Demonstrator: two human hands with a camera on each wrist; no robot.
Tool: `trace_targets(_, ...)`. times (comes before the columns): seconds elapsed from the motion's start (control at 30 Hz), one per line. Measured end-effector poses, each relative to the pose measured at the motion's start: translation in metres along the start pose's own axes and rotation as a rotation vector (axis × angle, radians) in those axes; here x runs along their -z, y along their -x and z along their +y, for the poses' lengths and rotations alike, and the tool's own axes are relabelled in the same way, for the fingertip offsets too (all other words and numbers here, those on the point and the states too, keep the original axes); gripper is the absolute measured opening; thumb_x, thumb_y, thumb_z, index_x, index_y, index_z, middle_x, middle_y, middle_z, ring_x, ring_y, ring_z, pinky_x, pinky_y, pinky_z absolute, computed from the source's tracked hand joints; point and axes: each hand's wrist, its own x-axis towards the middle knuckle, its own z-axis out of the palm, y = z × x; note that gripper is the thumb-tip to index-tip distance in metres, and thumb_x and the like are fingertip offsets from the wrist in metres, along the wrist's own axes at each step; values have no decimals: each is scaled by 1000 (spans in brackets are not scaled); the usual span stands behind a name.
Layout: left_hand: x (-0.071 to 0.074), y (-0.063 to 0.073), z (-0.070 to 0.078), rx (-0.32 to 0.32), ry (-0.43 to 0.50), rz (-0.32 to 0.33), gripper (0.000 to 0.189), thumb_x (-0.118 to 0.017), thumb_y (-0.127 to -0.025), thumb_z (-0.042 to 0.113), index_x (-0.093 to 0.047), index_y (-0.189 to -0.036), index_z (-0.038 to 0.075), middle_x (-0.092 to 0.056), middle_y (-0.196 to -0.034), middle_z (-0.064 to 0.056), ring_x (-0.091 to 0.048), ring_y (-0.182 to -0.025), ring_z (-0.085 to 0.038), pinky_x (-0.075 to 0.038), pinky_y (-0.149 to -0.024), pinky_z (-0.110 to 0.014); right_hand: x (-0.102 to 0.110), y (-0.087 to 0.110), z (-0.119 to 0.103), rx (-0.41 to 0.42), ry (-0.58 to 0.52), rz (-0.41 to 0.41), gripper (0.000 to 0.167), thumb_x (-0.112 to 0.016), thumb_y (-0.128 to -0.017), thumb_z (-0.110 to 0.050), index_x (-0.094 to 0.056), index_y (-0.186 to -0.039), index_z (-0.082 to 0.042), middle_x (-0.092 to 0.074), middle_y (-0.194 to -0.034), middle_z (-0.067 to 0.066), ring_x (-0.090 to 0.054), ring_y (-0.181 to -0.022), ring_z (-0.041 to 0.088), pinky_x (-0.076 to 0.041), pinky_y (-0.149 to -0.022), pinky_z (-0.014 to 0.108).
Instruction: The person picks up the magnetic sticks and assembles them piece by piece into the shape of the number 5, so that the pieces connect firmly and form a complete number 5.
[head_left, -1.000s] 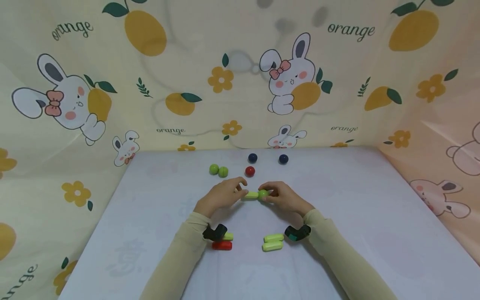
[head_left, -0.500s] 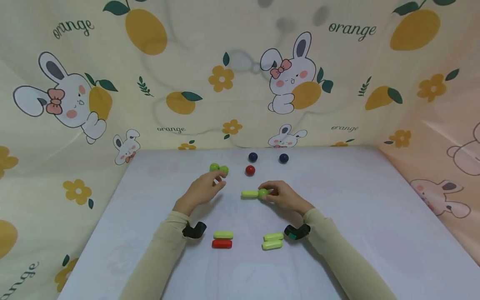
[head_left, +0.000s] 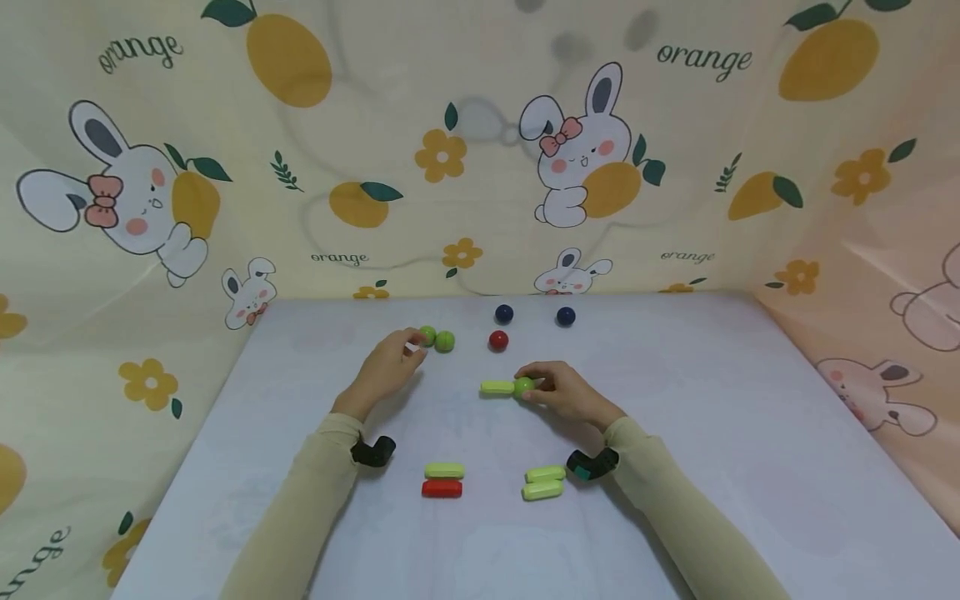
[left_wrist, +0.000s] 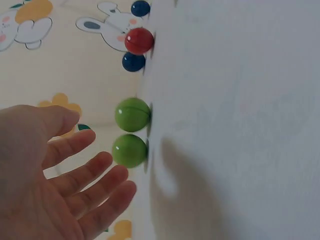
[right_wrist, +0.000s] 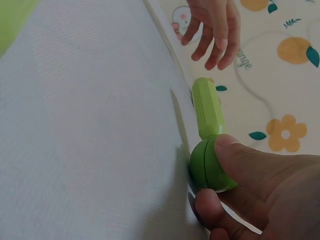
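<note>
My right hand (head_left: pixel 576 395) pinches a green ball (right_wrist: pixel 201 165) between thumb and fingers. A light green rod (right_wrist: pixel 207 107) is joined to that ball and points left across the table. My left hand (head_left: pixel 384 367) is by two green balls, its fingers spread and loosely bent in the left wrist view. Its fingertips partly cover the left green ball (head_left: pixel 428 335) in the head view; whether they touch it I cannot tell. The right green ball (head_left: pixel 445 342) sits close beside the other one.
A red ball (head_left: pixel 498 340) and two dark blue balls (head_left: pixel 504 314) lie at the back of the white table (head_left: pixel 675 375). Nearer me are a red rod (head_left: pixel 442 489) beside a light green rod (head_left: pixel 444 471), and two more light green rods (head_left: pixel 542 490) to the right.
My left hand has let go of the light green rod and moved left and away from me to the green balls. The right hand stays with its ball and rod.
</note>
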Motion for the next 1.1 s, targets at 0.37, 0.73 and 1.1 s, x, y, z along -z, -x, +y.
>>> trace_targets(0.37,-2,-21,-16,11,107,-15,46,-51,-103,20,-47,-147,9,-48,-145,-26,-55,-124,-39,-47,-104,-54,-1,0,5,-29,-19,0,34,-67,-97,-14,-65,-131,-6,-64,-135,15,-66,-104,22,-55,-93,39)
trace_targets(0.73,-4,-42,-18,18,19,-66,57,-53,-102,16,-35,-156,10,-41,-148,-30,-47,-133,-42,-40,-112,-57,-1,-2,3,-28,-26,-13,35,-66,-97,-13,-64,-132,-7,-63,-138,14,-66,-111,25,-54,-100,45)
trace_targets(1.1,-5,-50,-17,65,-34,-99,48,-59,-99,8,-49,-147,9,-55,-138,-22,-55,-121,-33,-45,-108,-50,1,0,0,-13,-23,-12,35,-67,-97,-13,-64,-131,-4,-64,-135,16,-67,-107,25,-55,-96,42)
